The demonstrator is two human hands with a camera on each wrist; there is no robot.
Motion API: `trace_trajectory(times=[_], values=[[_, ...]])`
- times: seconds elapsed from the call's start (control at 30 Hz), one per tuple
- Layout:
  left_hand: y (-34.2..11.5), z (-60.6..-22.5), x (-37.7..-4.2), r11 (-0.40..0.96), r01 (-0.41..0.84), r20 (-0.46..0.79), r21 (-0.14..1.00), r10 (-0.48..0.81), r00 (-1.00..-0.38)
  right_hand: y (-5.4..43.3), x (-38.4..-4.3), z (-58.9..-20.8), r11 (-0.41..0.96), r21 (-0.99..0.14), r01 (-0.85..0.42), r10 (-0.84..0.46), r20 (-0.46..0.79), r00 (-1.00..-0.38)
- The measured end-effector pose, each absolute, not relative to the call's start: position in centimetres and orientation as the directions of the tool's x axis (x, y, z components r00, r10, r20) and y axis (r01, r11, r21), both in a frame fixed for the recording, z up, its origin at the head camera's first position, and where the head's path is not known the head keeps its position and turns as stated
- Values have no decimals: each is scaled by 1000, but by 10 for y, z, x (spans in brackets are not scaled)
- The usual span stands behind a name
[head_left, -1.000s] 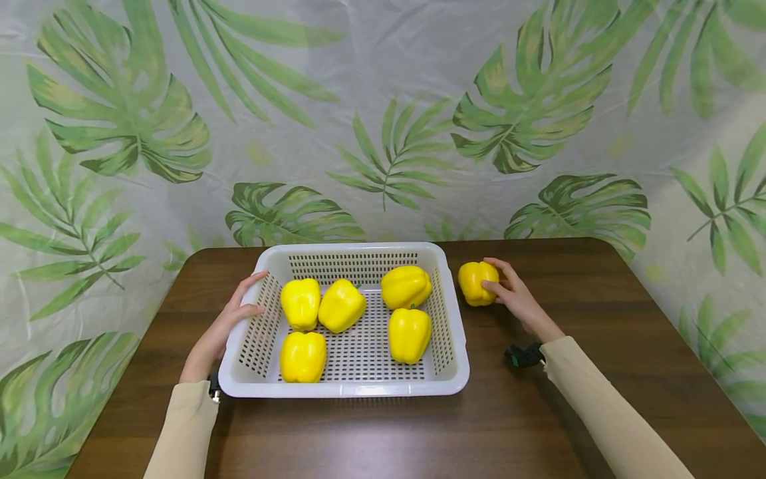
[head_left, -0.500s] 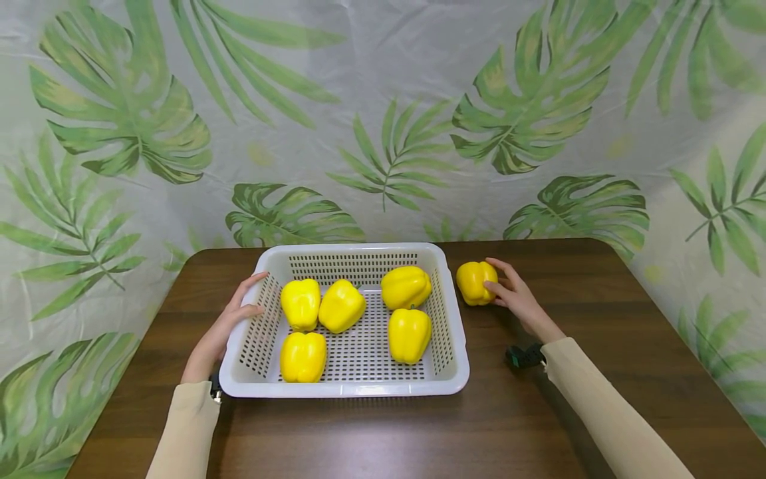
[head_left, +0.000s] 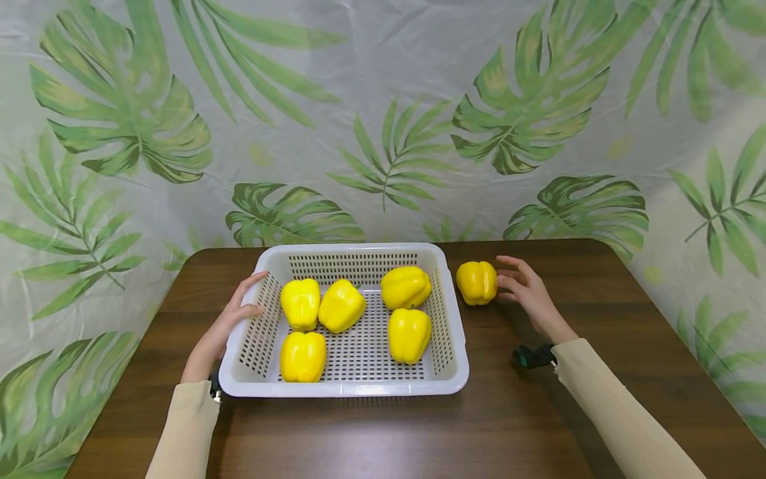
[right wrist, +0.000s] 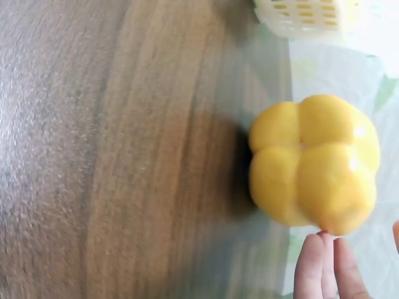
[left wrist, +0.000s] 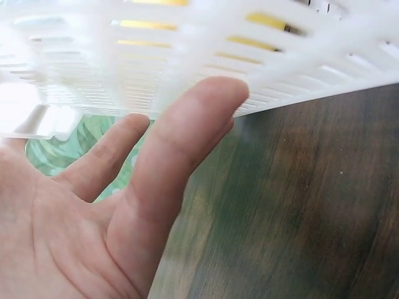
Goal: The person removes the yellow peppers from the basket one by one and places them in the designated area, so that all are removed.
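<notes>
Yellow peppers (head_left: 409,336): five in basket (head_left: 383,390), sixth (head_left: 476,283) by right hand (head_left: 529,291), contact unclear; left hand (head_left: 230,315) on rim (head_left: 236,346); fingers (right wrist: 310,265) wide on both.

The table (head_left: 491,426) is dark brown, wood-grained, with rounded far corners. A pale, creased cloth (head_left: 395,60) rises behind the table and flanks its left and right sides; green leaves (head_left: 128,126) pattern it. A soft glare (head_left: 371,442) lies on the table's near part.

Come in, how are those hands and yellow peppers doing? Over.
Left hand touching basket. Right hand beside lone pepper, not gripping, contact unclear. Basket wall separates that pepper from five peppers inside.
</notes>
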State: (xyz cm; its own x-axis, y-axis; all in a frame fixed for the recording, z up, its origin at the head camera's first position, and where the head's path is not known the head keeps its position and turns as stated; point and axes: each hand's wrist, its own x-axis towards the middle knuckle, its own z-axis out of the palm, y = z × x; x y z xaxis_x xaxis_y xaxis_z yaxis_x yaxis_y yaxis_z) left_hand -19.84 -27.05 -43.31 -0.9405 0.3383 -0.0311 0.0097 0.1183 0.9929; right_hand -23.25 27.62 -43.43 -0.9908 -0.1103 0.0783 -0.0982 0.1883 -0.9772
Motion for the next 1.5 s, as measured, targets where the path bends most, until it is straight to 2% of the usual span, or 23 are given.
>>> trace_trajectory(times=[0.33,0.73,1.5], values=[[-270,-433,-199,134,-16,-58,991,319,-946,275,-230,-423,193,-969,-153,-104,134,-985],[-270,-434,-198,134,-10,-53,991,321,-946,253,-230,-401,197,-970,-141,-199,101,-975],[-269,-433,-197,143,-1,-47,990,318,-947,197,-228,-358,149,-971,-187,-370,121,-921]])
